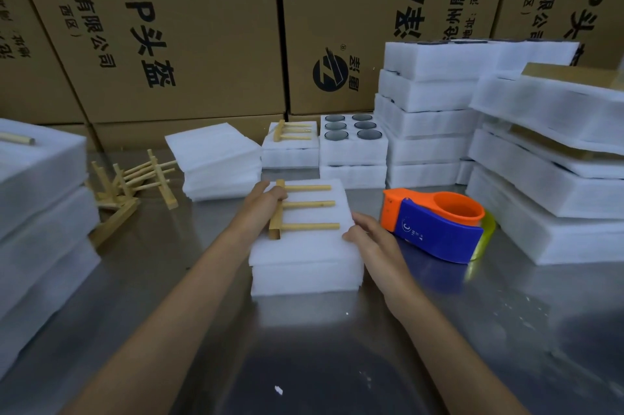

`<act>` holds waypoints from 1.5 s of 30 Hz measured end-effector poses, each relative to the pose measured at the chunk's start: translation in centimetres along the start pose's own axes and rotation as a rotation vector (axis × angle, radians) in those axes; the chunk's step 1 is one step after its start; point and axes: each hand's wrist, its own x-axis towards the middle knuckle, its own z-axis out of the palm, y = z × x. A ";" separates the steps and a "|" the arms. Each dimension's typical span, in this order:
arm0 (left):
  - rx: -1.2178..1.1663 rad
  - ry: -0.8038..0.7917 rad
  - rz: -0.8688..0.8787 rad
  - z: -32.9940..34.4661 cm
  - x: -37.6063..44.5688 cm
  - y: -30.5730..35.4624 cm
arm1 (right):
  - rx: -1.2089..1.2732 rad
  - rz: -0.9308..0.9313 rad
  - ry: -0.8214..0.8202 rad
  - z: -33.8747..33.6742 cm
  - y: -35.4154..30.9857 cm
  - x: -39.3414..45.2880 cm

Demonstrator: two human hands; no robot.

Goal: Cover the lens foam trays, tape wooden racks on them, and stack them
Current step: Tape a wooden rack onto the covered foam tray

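Observation:
A covered white foam tray (304, 259) lies in the middle of the steel table. On its top lies a wooden rack (304, 206) with three pegs pointing right. My left hand (266, 200) grips the rack's base bar at its left end. My right hand (366, 235) rests against the tray's right edge, fingers curled on the foam cover. An orange and blue tape dispenser (435, 225) sits just right of that hand. Behind, an uncovered tray (353, 144) shows several dark lenses, and another covered tray (290, 147) carries a rack.
Loose wooden racks (135, 184) are piled at the left. A stack of foam cover sheets (216, 161) stands behind the tray. Tall stacks of foam trays fill the right side (540, 161) and the left edge (37, 212). Cardboard boxes (189, 29) wall the back.

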 end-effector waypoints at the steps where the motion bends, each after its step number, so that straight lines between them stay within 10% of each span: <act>1: 0.002 -0.012 -0.014 0.1 0.1 0.0 | -0.003 0.003 0.002 0.0 -0.1 -0.1; 9: 0.049 -0.001 0.023 0.5 -0.7 0.7 | -0.164 -0.005 0.048 0.0 -0.7 -0.6; 14: 0.068 -0.036 -0.010 0.4 -1.2 1.1 | -0.865 -0.556 0.680 -4.0 -1.9 0.1; 19: 0.007 -0.117 -0.030 -0.1 -1.7 1.9 | -1.435 -0.092 0.398 -9.6 -2.5 2.8; 27: 0.168 -0.020 0.515 0.2 -4.7 5.3 | -0.469 -0.326 0.263 -13.6 -3.7 0.8; 33: 0.023 -0.535 0.437 3.6 -9.1 8.8 | -0.394 -0.406 0.042 -11.7 -6.5 -2.1; 45: -0.096 -0.630 0.268 3.3 -10.4 7.6 | -0.347 -0.260 -0.121 -11.9 -7.4 -4.5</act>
